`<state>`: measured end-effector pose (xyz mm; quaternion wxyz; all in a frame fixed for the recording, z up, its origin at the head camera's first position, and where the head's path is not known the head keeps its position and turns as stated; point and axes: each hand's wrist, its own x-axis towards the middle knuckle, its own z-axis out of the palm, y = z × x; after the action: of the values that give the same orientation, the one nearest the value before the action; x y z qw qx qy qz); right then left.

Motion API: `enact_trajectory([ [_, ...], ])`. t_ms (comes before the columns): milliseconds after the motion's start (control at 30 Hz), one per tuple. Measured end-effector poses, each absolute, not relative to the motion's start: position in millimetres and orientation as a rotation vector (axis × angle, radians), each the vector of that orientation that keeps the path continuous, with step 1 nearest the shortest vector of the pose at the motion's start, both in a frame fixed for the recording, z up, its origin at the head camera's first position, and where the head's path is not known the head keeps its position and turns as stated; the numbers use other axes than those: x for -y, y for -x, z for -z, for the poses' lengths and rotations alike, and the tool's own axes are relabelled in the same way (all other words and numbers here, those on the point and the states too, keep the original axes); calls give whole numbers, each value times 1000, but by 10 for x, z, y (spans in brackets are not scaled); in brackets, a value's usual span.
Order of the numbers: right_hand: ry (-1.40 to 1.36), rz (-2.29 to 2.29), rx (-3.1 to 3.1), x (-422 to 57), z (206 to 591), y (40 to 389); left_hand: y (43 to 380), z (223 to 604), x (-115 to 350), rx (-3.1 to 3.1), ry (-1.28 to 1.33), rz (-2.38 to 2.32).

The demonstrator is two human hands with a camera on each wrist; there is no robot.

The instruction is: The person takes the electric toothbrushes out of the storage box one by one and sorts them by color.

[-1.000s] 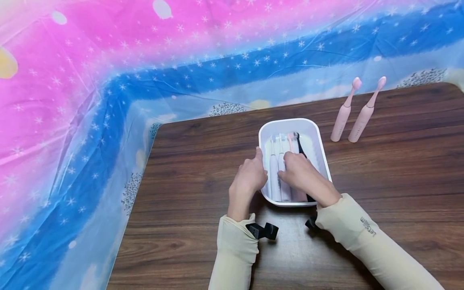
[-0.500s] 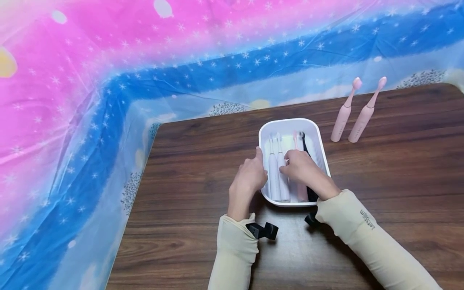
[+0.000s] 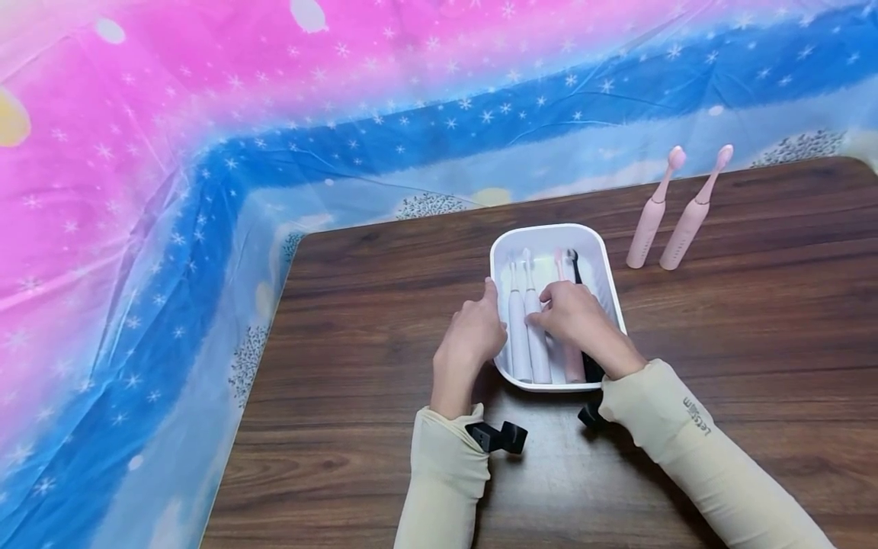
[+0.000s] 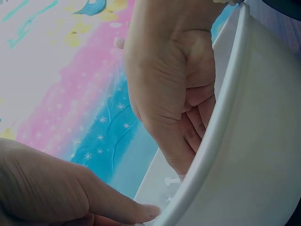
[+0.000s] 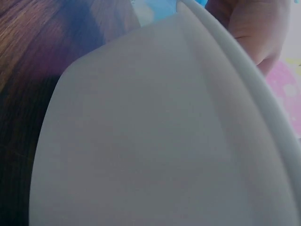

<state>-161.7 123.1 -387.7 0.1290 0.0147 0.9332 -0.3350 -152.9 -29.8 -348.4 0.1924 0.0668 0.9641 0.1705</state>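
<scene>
A white plastic bin [image 3: 549, 228] stands on the table with electric toothbrushes lying side by side in it. My left hand [image 3: 473, 332] grips the bin's left wall, index finger along the rim; the left wrist view shows a digit right at the rim. Reaching inside, my right hand [image 3: 576, 313] has thumb and index finger on either side of the second white toothbrush [image 3: 541, 358], pinching its handle. Left of it lies another white toothbrush [image 3: 519, 335]. A pink toothbrush [image 3: 575, 366] and a black toothbrush [image 3: 591, 370] lie partly hidden under the right hand.
Two pink electric toothbrushes, one nearer the bin [image 3: 647, 232] and one farther right [image 3: 686, 232], stand upright right of it. The brown wooden table [image 3: 343, 343] meets a patterned pink and blue cloth [image 3: 384, 114] at its back and left.
The white toothbrushes have shifted slightly left at their heads, while the pink and black ones moved right, widening the gap. My right hand shifted slightly right; the left hand stayed put.
</scene>
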Motion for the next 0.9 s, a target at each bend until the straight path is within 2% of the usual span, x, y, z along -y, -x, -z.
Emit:
enact_trajectory([
  [900,68,1030,-2684,-1214,3884,1627,1525,3493,304,-2717,-201,-474],
])
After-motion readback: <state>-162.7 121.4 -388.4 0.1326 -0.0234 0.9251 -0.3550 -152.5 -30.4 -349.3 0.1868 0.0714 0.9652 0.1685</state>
